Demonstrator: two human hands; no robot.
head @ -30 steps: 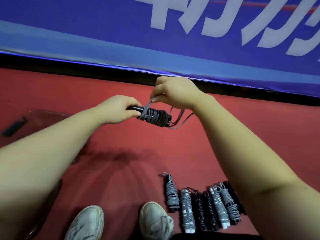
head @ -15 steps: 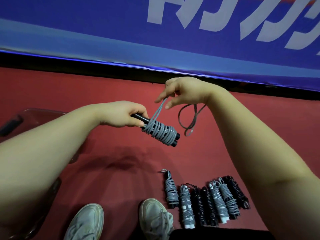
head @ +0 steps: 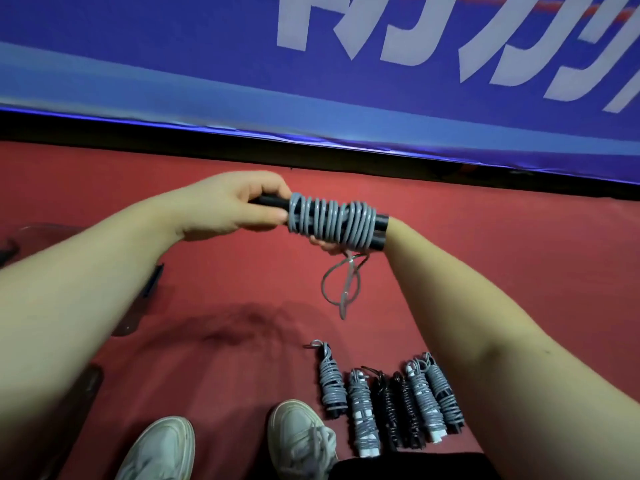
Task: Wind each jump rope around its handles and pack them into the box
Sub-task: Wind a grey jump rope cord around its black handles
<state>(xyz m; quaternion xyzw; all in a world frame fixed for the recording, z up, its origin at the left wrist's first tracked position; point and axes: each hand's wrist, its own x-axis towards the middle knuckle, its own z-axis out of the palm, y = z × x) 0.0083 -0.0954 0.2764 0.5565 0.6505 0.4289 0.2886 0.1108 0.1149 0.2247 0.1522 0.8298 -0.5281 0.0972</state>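
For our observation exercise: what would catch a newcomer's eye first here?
The grey rope wound round black handles, held up at centre, a loose loop dangling beneath. Behind runs a blue banner with big white letters; on the red floor, lower right, lies a row of wound ropes.

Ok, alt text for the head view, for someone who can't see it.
The left hand grips black handles wound with grey rope; the right hand, mostly hidden beneath, holds its dangling loop. Wound ropes lie on the red floor.
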